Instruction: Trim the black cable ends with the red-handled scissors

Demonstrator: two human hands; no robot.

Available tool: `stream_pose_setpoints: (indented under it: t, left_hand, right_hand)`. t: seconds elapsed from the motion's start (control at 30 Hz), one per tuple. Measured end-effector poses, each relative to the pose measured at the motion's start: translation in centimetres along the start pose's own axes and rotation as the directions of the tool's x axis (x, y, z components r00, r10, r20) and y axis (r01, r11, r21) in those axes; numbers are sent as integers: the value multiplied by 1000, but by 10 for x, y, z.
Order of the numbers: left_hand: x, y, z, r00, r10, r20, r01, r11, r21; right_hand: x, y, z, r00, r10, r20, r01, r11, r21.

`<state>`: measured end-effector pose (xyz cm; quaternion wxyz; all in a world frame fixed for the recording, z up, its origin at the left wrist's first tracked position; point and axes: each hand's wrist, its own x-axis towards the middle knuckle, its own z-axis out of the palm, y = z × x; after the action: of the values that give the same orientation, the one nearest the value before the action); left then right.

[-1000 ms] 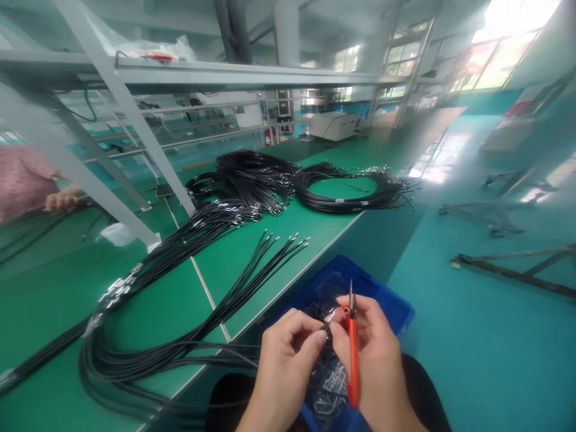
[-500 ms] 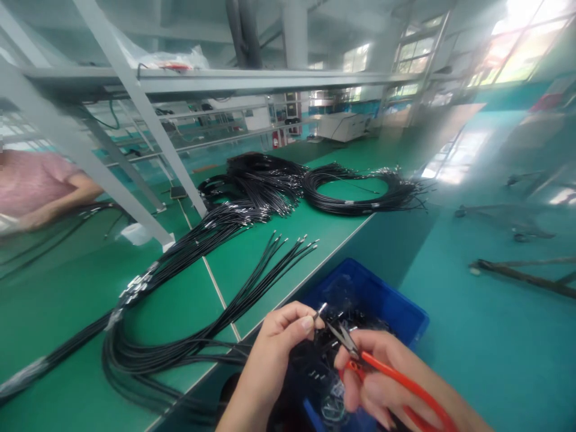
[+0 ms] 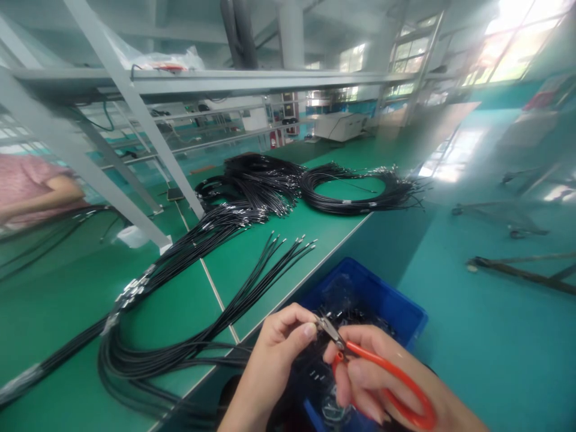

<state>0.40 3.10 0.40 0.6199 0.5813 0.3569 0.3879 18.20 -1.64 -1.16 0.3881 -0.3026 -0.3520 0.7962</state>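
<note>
Low in the view, my left hand (image 3: 281, 345) pinches a black cable end between thumb and forefinger. Just beyond the fingertips its metal tip is largely hidden by the blades. My right hand (image 3: 366, 369) is wrapped round red-handled scissors (image 3: 332, 330), whose short blades look closed or nearly closed at that cable end. Both hands are above a blue bin (image 3: 418, 321) holding black and clear bits and some small metal pieces. Left of my hands, a bundle of black cables (image 3: 211, 330) curves over the green table, its metal-tipped ends fanned out.
A coiled cable bundle (image 3: 344, 207) and a heap of black cables (image 3: 258, 174) lie farther back on the green table (image 3: 265, 282). A grey metal rack post (image 3: 153, 135) rises at left. Across the table sits a person in a pink top (image 3: 27, 186).
The scissors have moved left to my left fingertips, and their blades have come together at the cable end. The co-worker's arm has shifted. The camera view has moved slightly.
</note>
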Motion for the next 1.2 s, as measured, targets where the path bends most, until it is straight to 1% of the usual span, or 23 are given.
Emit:
stream_pose_setpoints:
  t: [0.13,0.2,0.33,0.4,0.47,0.53,0.6,0.77,0.87,0.93,0.97,1.03,1.07,1.1,1.13,1.17,1.2]
  left_hand:
    - [-1,0,0,1000,26,-14,-25,999,29]
    - [-2,0,0,999,38,-16,-37,999,37]
    - [-1,-1,0,999,29,-31,-28,999,18]
    - [0,-1,1,999,17,-48,-17,1000,10]
    - [0,-2,0,998,7,-62,-7,1000,3]
    - [0,-3,-1,998,3,-69,-4,1000,-6]
    - [-2,-3,-1,997,5,-71,-6,1000,-12]
    - [-4,-2,1,998,29,-64,-29,1000,0]
    - [-3,1,1,997,34,-66,-33,999,12]
    - [-1,1,0,997,37,-66,-35,999,30]
    - [0,1,1,997,38,-72,-35,998,46]
    - [0,-3,3,992,45,-114,-33,994,104]
    - [-1,-6,6,989,48,-142,-27,989,148]
    - [-2,-10,9,985,52,-163,-19,980,197]
    - [-3,-15,13,985,55,-162,-11,966,259]
    - [-4,-19,17,990,49,-130,-5,948,318]
    - [-4,-23,19,997,39,-67,-9,921,390]
  right_hand:
    - [2,-2,3,1000,-2,-24,2,1000,-3]
    - [3,-4,5,999,6,-40,-8,999,-32]
    - [2,-5,8,990,77,-116,-98,978,-186]
    - [2,-3,6,990,86,-109,-110,965,-237]
    - [2,0,3,997,55,-60,-67,972,-225]
    - [2,3,0,1000,25,-17,-28,984,-175]
    - [1,5,-1,1000,14,7,-13,991,-131]
    - [-2,1,2,999,7,-35,-10,996,-85]
    - [-1,-2,6,999,-1,-49,-3,996,-92]
    - [1,-2,8,997,25,-67,-34,991,-133]
    - [2,-1,10,995,54,-89,-69,982,-173]
    - [2,0,12,982,110,-157,-149,953,-264]
    - [1,1,13,974,112,-196,-168,939,-299]
    - [0,3,13,968,77,-239,-153,935,-321]
    - [-1,4,12,959,7,-284,-106,937,-334]
    - [-2,6,10,941,-81,-329,-38,940,-338]
    - [-3,7,7,908,-180,-377,41,937,-348]
